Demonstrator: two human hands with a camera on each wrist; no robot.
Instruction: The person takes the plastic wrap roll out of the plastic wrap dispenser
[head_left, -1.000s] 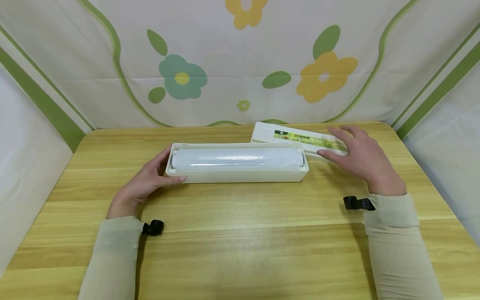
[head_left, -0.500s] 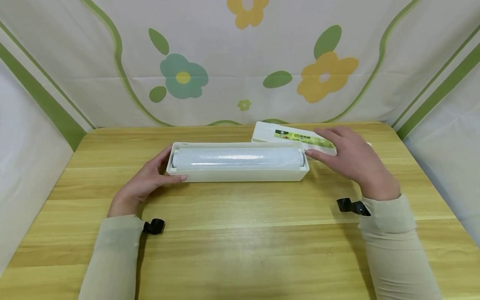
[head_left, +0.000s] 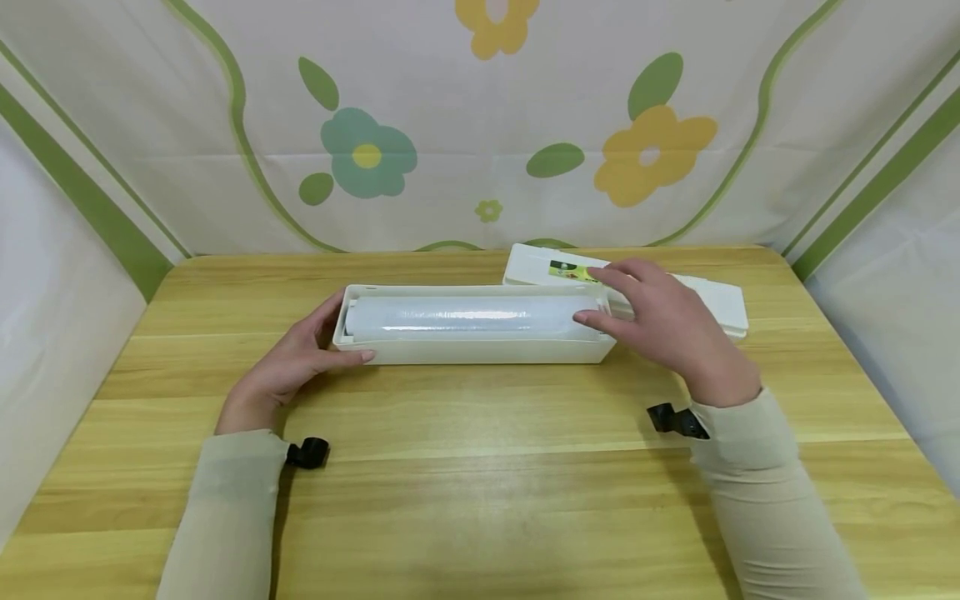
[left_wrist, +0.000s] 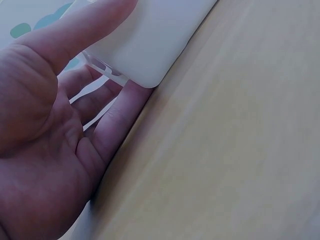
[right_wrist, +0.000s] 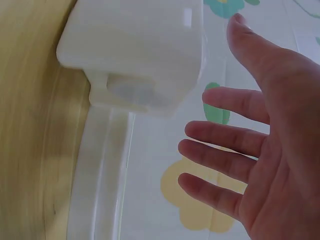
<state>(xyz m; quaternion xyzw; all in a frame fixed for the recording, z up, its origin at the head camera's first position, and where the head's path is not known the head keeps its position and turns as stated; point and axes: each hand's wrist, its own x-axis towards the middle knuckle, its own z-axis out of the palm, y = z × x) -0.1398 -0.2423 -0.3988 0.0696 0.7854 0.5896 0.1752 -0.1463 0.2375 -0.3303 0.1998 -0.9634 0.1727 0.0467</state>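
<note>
At the long white plastic box (head_left: 480,353), I'm seeing the left hand (head_left: 288,362) gripping its left end, the right hand (head_left: 663,325) hovering above the other, fingers parted, empty.

Worktop (head_left: 480,483): passage available between the forearms, up to the box (head_left: 480,353).
Left end: obstructed by the left hand (head_left: 296,354).
Roll (head_left: 465,315): reachable from above; right hand (head_left: 660,321) overhangs its right end.
Rear right: lid (head_left: 716,304) obstructs.
Rear limit: curtain (head_left: 450,192).
</note>
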